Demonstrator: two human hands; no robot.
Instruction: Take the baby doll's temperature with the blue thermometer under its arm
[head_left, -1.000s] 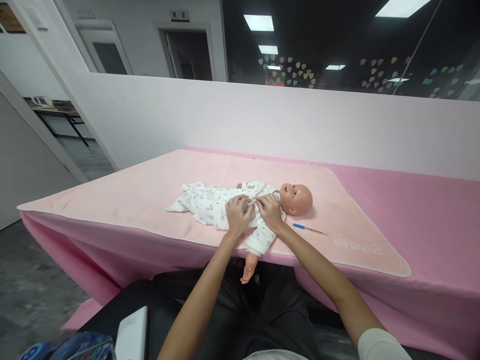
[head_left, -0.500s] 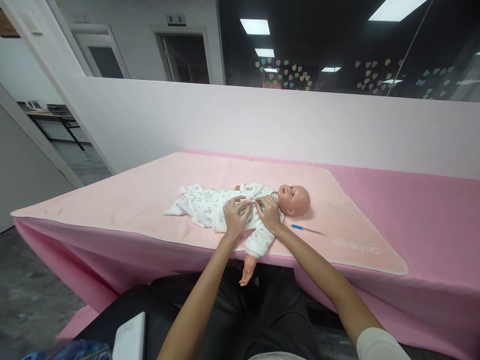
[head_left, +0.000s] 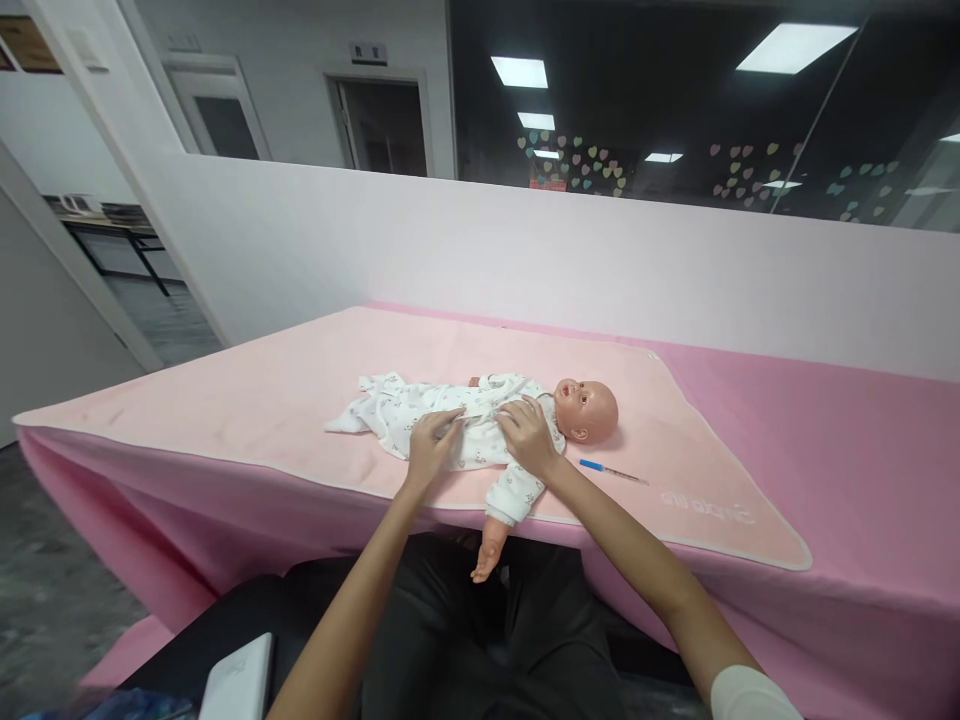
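Observation:
A baby doll (head_left: 589, 410) lies on its back with its head to the right. It wears a white printed baby garment (head_left: 397, 415), and one sleeved arm hangs over the table's front edge. My left hand (head_left: 433, 445) is at the doll's belly, thumb and forefinger pinched on the garment's front. Over the chest, my right hand (head_left: 526, 435) has its fingers curled and closed on the cloth near the neckline. The fingertips of both hands partly cover what they grip.
Beneath the doll a pale pink mat (head_left: 262, 390) covers part of the pink tablecloth (head_left: 862, 480). A blue-ended pen-like stick (head_left: 611, 471) lies on the mat near the doll's head. Behind the table rises a white partition (head_left: 525, 250). A white flat device (head_left: 238, 680) rests at lower left.
My left hand has moved left along the garment, away from my right hand, which shifted only slightly. Before, the fingertips of both hands were close together at the chest.

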